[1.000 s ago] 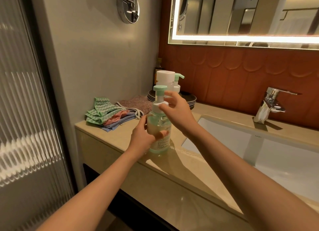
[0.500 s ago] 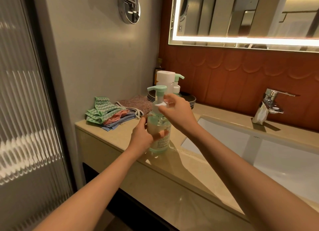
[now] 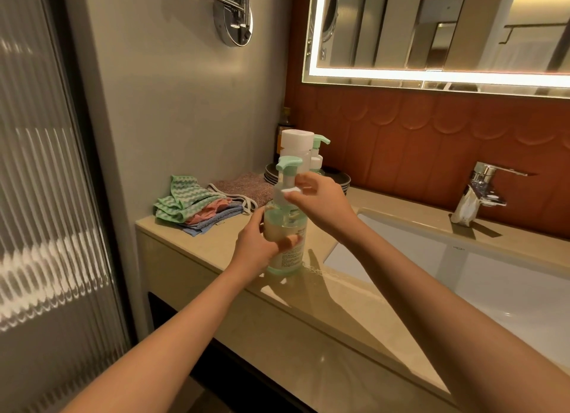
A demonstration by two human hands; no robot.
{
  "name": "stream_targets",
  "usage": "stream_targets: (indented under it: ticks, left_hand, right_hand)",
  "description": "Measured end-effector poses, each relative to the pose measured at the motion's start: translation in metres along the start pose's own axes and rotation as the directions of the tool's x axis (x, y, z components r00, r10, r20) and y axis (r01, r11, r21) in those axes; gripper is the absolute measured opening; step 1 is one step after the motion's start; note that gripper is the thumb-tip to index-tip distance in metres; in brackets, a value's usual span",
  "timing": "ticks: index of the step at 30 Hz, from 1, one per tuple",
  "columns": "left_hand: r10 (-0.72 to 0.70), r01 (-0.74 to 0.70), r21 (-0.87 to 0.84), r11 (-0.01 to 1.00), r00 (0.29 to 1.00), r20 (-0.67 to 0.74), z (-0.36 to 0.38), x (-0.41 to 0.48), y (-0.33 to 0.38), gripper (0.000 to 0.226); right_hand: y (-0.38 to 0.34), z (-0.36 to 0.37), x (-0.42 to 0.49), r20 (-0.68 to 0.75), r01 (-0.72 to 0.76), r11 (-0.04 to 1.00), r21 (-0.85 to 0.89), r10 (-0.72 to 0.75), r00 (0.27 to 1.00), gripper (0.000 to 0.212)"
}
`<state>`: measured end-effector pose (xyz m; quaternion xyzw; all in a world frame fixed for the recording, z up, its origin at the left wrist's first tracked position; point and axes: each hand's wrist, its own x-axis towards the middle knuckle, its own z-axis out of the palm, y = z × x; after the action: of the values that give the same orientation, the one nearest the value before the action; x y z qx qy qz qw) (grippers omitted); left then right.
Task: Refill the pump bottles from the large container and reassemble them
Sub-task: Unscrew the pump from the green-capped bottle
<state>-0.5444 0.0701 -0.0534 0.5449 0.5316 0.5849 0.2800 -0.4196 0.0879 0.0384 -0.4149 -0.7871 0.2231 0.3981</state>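
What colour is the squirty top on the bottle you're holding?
The pump on the bottle is mint green. The head view shows it.

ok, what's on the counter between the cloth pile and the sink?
Head view: the pump bottle, upright on the counter, left hand gripping its body, right hand pinching its white collar.

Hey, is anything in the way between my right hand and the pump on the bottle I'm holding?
Nothing visible is. Your right hand pinches the pump's white collar at the neck of the pump bottle, while your left hand grips that bottle on the counter.
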Motion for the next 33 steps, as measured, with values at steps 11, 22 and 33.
stream_targets:
  ticks: [11,22,33]
  left_hand:
    - [0.007,-0.007,0.011,1.0,1.0,-0.001,0.0006,0.0001,0.0003,0.062]
    - [0.024,-0.024,0.009,1.0,1.0,0.005,0.0005,-0.0016,-0.0004,0.063]
    - [0.01,-0.01,-0.028,1.0,1.0,-0.004,0.0026,-0.0018,-0.001,0.063]
  right_hand:
    - [-0.002,0.0056,0.0007,-0.062,0.013,1.0,0.021,-0.012,0.998,0.038]
    - [-0.0009,0.0065,0.0046,-0.087,-0.046,0.994,0.104,0.055,0.995,0.043]
    - [-0.0022,0.0045,0.0019,-0.078,-0.031,0.984,0.177,0.046,0.996,0.05]
